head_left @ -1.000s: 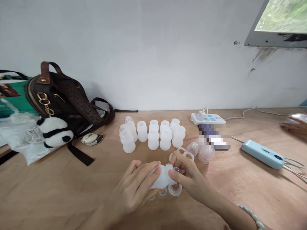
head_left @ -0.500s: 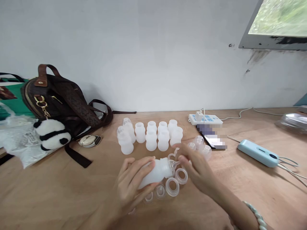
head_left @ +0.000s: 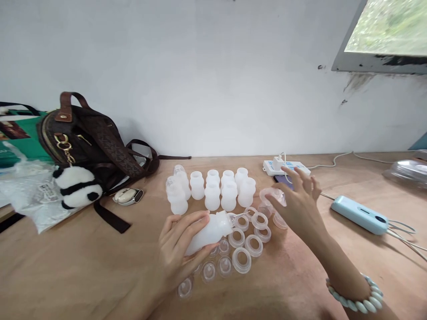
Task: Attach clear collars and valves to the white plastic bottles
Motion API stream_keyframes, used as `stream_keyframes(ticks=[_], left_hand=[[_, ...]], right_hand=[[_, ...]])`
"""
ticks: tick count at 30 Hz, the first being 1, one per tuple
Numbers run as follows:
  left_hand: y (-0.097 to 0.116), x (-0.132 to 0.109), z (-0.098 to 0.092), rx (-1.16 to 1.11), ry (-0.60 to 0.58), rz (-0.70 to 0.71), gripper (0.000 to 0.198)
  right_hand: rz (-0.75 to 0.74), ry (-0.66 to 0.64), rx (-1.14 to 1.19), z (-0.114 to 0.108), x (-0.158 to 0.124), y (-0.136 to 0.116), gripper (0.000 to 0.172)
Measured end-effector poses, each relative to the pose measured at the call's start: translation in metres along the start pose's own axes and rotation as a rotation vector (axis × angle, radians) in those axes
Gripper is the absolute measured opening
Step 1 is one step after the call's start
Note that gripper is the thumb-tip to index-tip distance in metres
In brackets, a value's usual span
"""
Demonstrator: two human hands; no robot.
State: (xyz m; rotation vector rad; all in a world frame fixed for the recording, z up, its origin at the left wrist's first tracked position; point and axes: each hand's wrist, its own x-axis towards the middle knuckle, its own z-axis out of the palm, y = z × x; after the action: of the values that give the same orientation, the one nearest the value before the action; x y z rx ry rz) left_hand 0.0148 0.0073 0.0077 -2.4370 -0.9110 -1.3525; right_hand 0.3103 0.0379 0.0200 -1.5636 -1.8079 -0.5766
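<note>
A white translucent baby bottle (head_left: 211, 232) lies tilted in my left hand (head_left: 182, 249), the fingers wrapped round its body. Its clear teat (head_left: 234, 218) points to the right. My right hand (head_left: 300, 200) is open, fingers spread, over several clear domed caps (head_left: 272, 195); its thumb overlaps one of them, and contact is unclear. Below the bottle neck lie several translucent screw rings (head_left: 254, 245). Several clear teats (head_left: 209, 270) rest nearer to me. Behind stand several open white bottles (head_left: 228, 195), and two bottles with clear tops (head_left: 176, 195) are at their left.
On the left are a dark brown backpack (head_left: 90, 138), a panda plush (head_left: 78, 186), a plastic bag (head_left: 30, 191) and a beige mouse-like object (head_left: 128, 195). To the right lie a power strip (head_left: 268, 168), a partly covered phone (head_left: 282, 180) and a light blue device (head_left: 360, 215) with cables.
My right hand has left the teat and moved right and up to the caps, its fingers spreading. My left hand keeps the bottle, shifted slightly left. More rings and teats are uncovered.
</note>
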Motion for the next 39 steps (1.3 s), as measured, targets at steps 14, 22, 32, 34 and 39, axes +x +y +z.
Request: stream_keyframes(ticks=[14,22,32,34,39], left_hand=[[-0.002,0.0,0.0,-0.116,-0.012,0.089,0.035],[0.002,0.005,-0.005,-0.187,-0.023,0.088,0.037],[-0.011,0.001,0.002,-0.188,0.15,-0.269,0.038],[-0.019,0.0,0.005,-0.209,0.235,-0.472,0.037],[-0.037,0.001,0.012,-0.39,0.123,-0.772,0.047]], right_hand=[[0.008,-0.508,1.31,-0.013,-0.022,-0.058,0.026],[0.075,-0.536,1.381,-0.006,-0.028,-0.06,0.03],[0.116,-0.291,1.329,0.006,-0.032,-0.065,0.039],[0.199,-0.222,1.3,0.007,-0.028,-0.062,0.027],[0.31,-0.17,1.206,0.004,-0.021,-0.058,0.013]])
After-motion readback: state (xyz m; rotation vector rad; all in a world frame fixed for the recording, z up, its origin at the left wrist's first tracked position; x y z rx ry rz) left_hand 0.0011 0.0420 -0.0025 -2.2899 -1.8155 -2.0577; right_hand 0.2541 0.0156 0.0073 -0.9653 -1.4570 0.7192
